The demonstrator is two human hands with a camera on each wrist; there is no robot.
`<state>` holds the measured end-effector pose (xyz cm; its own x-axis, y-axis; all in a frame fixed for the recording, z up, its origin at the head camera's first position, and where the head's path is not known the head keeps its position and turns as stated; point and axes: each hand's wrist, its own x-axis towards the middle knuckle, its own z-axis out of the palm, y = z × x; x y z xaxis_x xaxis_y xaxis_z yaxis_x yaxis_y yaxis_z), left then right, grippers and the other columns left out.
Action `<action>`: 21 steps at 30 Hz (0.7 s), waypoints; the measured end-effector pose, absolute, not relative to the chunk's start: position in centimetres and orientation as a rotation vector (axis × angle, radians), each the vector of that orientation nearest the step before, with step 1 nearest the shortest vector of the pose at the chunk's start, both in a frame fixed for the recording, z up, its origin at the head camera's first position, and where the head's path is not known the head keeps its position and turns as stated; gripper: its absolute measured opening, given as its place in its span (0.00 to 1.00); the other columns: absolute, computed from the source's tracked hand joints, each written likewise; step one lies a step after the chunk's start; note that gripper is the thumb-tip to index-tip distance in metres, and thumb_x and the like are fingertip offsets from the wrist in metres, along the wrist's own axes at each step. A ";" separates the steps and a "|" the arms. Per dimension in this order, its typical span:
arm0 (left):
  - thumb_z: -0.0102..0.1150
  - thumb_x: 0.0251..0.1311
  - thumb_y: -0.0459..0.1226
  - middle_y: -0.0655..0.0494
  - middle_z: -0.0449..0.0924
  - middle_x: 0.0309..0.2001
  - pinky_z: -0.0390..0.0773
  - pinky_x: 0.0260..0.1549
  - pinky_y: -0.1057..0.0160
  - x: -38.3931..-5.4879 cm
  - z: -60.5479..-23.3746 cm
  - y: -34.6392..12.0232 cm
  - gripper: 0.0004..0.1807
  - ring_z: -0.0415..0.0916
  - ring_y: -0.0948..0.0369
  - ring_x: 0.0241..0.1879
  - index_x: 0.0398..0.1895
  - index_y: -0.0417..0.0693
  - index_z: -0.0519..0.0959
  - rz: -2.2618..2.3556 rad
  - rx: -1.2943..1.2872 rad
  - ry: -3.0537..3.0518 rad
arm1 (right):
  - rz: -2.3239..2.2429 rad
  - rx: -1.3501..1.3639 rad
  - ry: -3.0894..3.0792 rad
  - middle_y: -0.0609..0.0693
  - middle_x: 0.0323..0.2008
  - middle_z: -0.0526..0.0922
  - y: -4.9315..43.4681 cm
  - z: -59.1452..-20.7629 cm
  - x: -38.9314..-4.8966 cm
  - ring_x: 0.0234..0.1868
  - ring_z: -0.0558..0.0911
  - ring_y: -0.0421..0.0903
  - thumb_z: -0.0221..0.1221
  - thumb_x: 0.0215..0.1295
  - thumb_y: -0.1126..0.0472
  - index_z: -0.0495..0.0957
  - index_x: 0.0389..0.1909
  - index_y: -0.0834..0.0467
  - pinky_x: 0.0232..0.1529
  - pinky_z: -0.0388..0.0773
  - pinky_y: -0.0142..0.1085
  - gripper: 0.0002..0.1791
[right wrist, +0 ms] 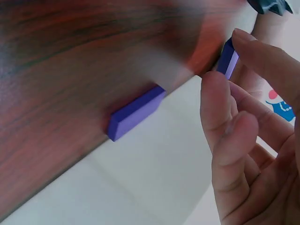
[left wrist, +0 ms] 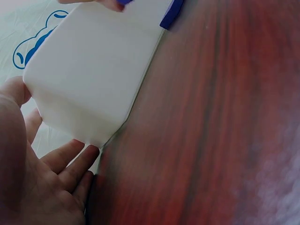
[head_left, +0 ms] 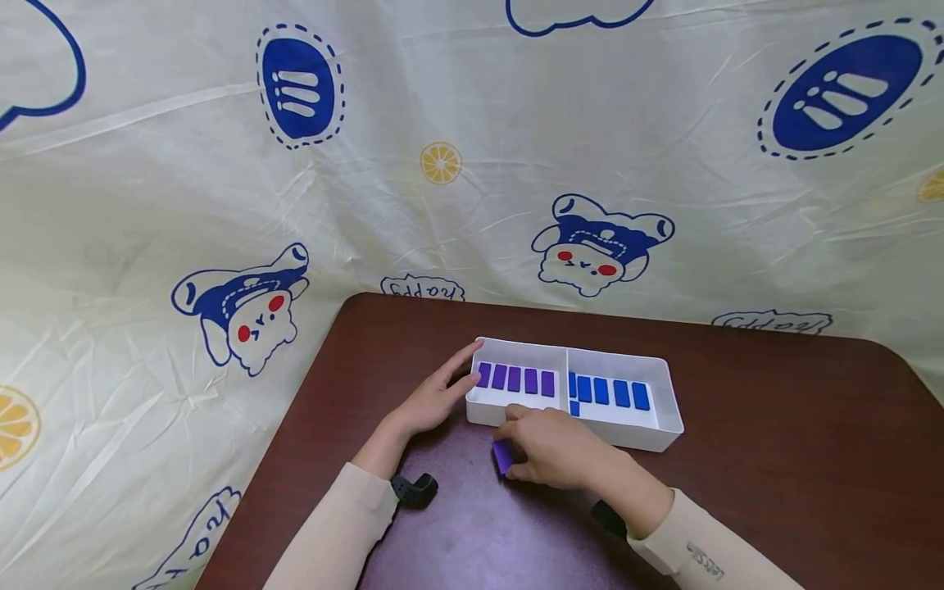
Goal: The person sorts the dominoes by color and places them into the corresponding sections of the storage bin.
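A white two-compartment box (head_left: pixel 623 436) stands on the table, with a row of purple blocks (head_left: pixel 514 379) in its left half and blue blocks (head_left: pixel 601 392) in its right half. My left hand (head_left: pixel 431 399) rests against the box's left end, fingers fairly straight, fingertips on the end wall. In front of the box, my right hand (head_left: pixel 556 447) pinches a purple block (right wrist: pixel 227 60) between thumb and fingertips. Another purple block (right wrist: pixel 137 112) lies on the table along the foot of the box wall; the right hand hides it in the head view.
The dark brown wooden table (head_left: pixel 774 442) extends to both sides of the box and behind it. A pale printed sheet (head_left: pixel 442 229) hangs past the table's far edge. Dark bands (head_left: pixel 415 490) sit at the wrists.
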<state>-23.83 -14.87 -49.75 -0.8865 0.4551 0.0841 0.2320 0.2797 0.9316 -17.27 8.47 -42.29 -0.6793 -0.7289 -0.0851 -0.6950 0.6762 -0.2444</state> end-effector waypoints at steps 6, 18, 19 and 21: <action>0.47 0.81 0.49 0.53 0.58 0.81 0.65 0.74 0.44 -23.7 -49.6 -14.9 0.32 0.60 0.53 0.78 0.83 0.74 0.52 1.646 0.620 2.335 | -0.333 -1.149 2.723 0.44 0.41 0.78 8.4 -41.5 -17.1 0.30 0.72 0.37 0.75 0.58 0.48 0.88 0.54 0.52 0.31 0.71 0.30 0.23; 0.46 0.81 0.46 0.47 0.61 0.79 0.65 0.72 0.42 -23.7 -49.7 -14.8 0.32 0.64 0.49 0.76 0.84 0.67 0.52 1.679 0.649 2.306 | -0.360 -1.087 2.758 0.47 0.49 0.82 8.2 -39.6 -17.3 0.39 0.80 0.41 0.75 0.59 0.50 0.87 0.54 0.51 0.43 0.83 0.38 0.23; 0.46 0.82 0.46 0.47 0.61 0.79 0.65 0.72 0.41 -23.7 -49.7 -14.8 0.32 0.64 0.48 0.76 0.84 0.66 0.52 1.681 0.650 2.302 | -0.361 -1.078 2.757 0.47 0.49 0.83 8.2 -39.5 -17.4 0.39 0.80 0.41 0.75 0.59 0.50 0.87 0.54 0.51 0.44 0.84 0.39 0.23; 0.46 0.82 0.45 0.46 0.61 0.79 0.64 0.73 0.41 -23.8 -49.8 -14.8 0.32 0.63 0.48 0.76 0.84 0.65 0.52 1.682 0.647 2.297 | -0.357 -1.063 2.760 0.48 0.50 0.83 8.1 -39.4 -17.5 0.40 0.80 0.42 0.75 0.59 0.50 0.87 0.55 0.51 0.46 0.84 0.40 0.23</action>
